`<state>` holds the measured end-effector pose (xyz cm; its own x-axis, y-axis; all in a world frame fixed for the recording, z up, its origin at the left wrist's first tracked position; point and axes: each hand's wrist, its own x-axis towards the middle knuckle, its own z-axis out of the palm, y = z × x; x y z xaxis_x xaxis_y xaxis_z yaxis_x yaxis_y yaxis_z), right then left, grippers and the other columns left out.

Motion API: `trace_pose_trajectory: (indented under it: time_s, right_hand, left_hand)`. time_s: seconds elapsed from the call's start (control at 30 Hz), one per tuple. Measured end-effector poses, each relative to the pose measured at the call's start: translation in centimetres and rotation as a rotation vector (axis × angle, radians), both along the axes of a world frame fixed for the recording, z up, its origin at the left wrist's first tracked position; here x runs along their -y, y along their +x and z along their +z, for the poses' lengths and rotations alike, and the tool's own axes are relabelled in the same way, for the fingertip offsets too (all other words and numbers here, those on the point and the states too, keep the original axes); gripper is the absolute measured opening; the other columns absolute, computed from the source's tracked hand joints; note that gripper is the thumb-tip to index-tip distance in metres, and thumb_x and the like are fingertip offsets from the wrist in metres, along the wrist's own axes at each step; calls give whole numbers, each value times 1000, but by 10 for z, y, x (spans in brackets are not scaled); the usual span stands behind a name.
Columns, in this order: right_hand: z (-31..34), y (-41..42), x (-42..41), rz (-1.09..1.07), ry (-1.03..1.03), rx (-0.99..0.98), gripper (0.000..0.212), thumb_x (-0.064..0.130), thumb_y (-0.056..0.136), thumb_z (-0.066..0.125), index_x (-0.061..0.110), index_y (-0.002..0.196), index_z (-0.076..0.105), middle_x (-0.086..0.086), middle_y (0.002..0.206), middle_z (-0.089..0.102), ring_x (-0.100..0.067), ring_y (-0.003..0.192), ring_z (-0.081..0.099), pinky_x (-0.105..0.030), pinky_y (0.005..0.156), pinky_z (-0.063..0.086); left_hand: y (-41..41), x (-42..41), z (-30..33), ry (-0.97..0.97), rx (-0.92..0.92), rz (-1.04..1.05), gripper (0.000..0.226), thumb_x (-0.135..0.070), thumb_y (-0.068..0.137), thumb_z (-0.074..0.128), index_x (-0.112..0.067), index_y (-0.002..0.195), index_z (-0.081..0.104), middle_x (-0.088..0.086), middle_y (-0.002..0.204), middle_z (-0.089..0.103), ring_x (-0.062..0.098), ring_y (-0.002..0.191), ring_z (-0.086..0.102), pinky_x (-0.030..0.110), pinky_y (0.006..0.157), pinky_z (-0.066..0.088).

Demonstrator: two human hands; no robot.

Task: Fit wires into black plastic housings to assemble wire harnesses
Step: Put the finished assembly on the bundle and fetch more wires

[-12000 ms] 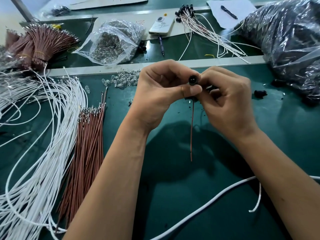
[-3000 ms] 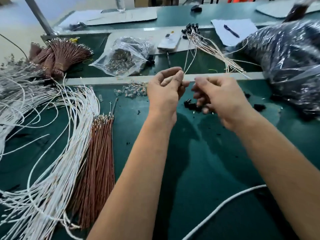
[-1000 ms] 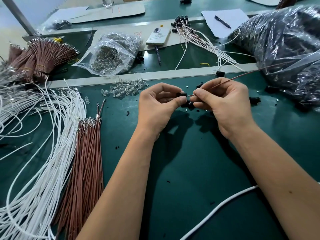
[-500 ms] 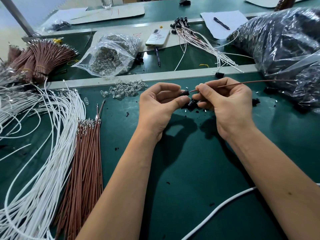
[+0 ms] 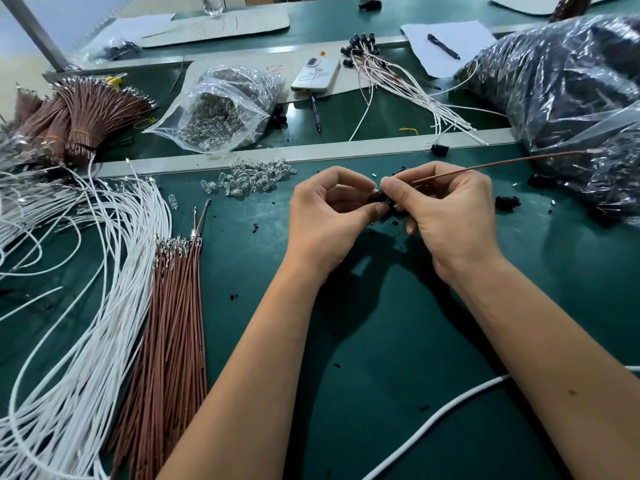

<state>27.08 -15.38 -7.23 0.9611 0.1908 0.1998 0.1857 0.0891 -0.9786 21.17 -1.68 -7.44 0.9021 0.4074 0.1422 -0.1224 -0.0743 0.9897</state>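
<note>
A black housing [image 5: 377, 197] is pinched by the left hand [image 5: 332, 216]. A brown wire [image 5: 485, 165], pinched by the right hand [image 5: 446, 216], runs up-right from its tip at the housing.

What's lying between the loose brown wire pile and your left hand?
Bare green mat with tiny black specks, head view, between brown wires and left hand.
</note>
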Motion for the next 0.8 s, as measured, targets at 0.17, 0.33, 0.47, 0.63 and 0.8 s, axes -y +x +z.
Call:
trace_pose_trajectory:
  time_s: [0.17, 0.33, 0.47, 0.63, 0.8]
  right_hand:
    - [3, -3, 0, 116, -9, -14, 12, 23, 81, 88, 14, 80, 79, -5, 66, 73, -6, 46, 49, -18, 41, 36]
    - [4, -2, 1, 148, -92, 82, 18, 43, 88, 79, 26, 91, 74, 7, 75, 68, -9, 59, 55, -21, 46, 44]
    - [4, -8, -3, 216, -178, 175, 11, 34, 93, 75, 26, 86, 75, 10, 68, 70, -4, 56, 57, -16, 51, 45]
    - [5, -9, -2, 212, -180, 184, 12, 24, 92, 78, 21, 80, 76, 10, 61, 66, -1, 49, 53, -12, 48, 40]
    - [6, -13, -6, 255, -171, 143, 13, 26, 95, 74, 21, 83, 75, 1, 62, 65, -9, 53, 54, -18, 46, 40]
  left_hand:
    - [-1, 3, 3, 166, -1, -10, 22, -7, 73, 87, -8, 74, 65, 8, 76, 75, 17, 69, 70, 35, 67, 57]
    - [-2, 3, 13, -247, 47, 55, 24, 0, 79, 81, -13, 71, 62, 4, 71, 69, 14, 66, 63, 25, 67, 53]
    - [-3, 4, 21, -626, 33, -42, 22, -8, 70, 79, -20, 64, 61, 1, 77, 71, 12, 67, 63, 20, 63, 48]
    - [-3, 2, 24, -834, -39, -107, 15, -13, 72, 74, -20, 61, 66, -2, 79, 73, 7, 64, 62, 20, 63, 43]
    - [-3, 1, 22, -870, -52, -105, 15, -12, 68, 75, -18, 67, 61, -1, 74, 71, 9, 60, 63, 20, 58, 48]
